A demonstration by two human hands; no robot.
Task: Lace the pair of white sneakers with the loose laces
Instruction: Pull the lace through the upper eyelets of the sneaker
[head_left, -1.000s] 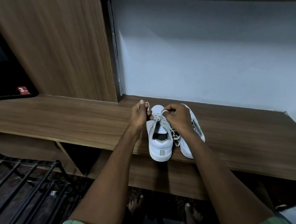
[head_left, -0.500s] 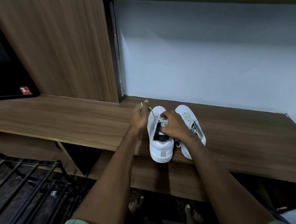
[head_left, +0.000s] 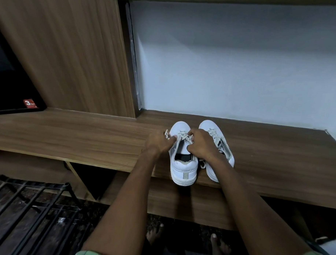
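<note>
Two white sneakers stand side by side on the wooden shelf (head_left: 87, 136), heels toward me. The left sneaker (head_left: 184, 166) has a pale lace (head_left: 182, 136) crossing its upper eyelets. My left hand (head_left: 159, 142) pinches one lace end just left of that shoe. My right hand (head_left: 200, 145) sits over the tongue and pinches the lace on the shoe's right side. The right sneaker (head_left: 216, 140) is partly hidden behind my right wrist; its laces show across the top.
A white wall (head_left: 232, 62) backs the shelf. A wooden panel (head_left: 70, 53) rises at the left, with a dark screen (head_left: 10, 83) beside it. A black metal rack (head_left: 27, 208) stands low at the left. My bare feet show below the shelf edge.
Both hands have dropped lower onto the left sneaker. My left hand moved in close to the shoe's side with the lace end; my right hand shifted back, uncovering the right sneaker's toe.
</note>
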